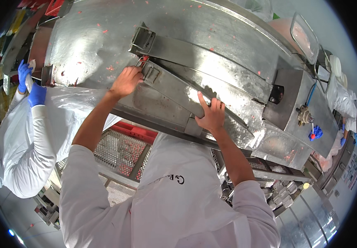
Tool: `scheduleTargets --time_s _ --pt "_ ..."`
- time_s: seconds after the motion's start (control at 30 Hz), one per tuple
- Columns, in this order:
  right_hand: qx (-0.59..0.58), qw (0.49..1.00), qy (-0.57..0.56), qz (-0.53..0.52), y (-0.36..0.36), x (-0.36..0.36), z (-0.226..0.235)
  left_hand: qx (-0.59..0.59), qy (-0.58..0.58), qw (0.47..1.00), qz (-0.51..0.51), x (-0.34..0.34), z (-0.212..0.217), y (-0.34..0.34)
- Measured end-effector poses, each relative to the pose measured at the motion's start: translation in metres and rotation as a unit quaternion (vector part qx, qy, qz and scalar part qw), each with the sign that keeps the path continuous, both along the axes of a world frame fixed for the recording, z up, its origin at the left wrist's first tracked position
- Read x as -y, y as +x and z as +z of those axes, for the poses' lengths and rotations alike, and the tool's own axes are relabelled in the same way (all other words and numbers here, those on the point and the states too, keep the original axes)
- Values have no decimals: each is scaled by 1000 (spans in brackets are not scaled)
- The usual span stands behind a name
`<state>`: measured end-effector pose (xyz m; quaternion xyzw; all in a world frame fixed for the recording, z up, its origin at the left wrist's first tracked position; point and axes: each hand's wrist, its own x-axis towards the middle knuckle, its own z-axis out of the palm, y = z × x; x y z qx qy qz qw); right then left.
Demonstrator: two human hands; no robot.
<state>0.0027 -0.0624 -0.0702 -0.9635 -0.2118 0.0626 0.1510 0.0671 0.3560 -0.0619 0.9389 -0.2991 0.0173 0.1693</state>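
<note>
A person in a white coat and apron looks down on a large stainless steel machine [104, 45], its curved housing flecked with small pink scraps. A long steel bar [186, 93] runs slantwise across the front of the housing, from upper left to lower right, with a second, similar bar [211, 58] just above it. The bare left hand [125, 81] has its grip closed on the upper left end of the lower bar, right beside a small metal latch [150, 73]. The bare right hand [211, 116] rests on the bar's middle, fingers [205, 105] spread flat along its face and thumb under its lower edge, a loose hold and not a fist. To handle the bar well, it would seem wise to keep both hands well apart, share its weight evenly and keep fingertips out of the latch. To the left, another person in blue gloves [29, 84] stands at the machine's end. A perforated metal platform [116, 151] lies below.
</note>
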Motion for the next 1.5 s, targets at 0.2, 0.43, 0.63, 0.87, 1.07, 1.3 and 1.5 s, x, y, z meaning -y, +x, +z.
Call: scheduleTargets --time_s 0.2,0.43,0.63,0.87,1.07,1.3,1.5 --pt "-26 999 -4 -22 2 1 3 -6 -65 996 64 12 17 0" --pt "-104 986 121 -42 -8 47 6 -387 -344 679 520 3 -62 53" --pt "-80 903 164 -390 -32 126 -1 -434 -347 652 516 -11 -135 70" --pt "-84 706 229 -665 -126 257 -75 -432 -213 689 541 70 -48 44" --pt "-45 663 306 -682 -133 286 -71 -322 -501 602 532 39 -58 -38" --pt "16 680 193 -707 -105 212 -47 -192 -456 634 595 -45 -38 -226" --pt "0 676 293 -677 -110 221 -64 -122 -484 640 585 -17 -60 -176"
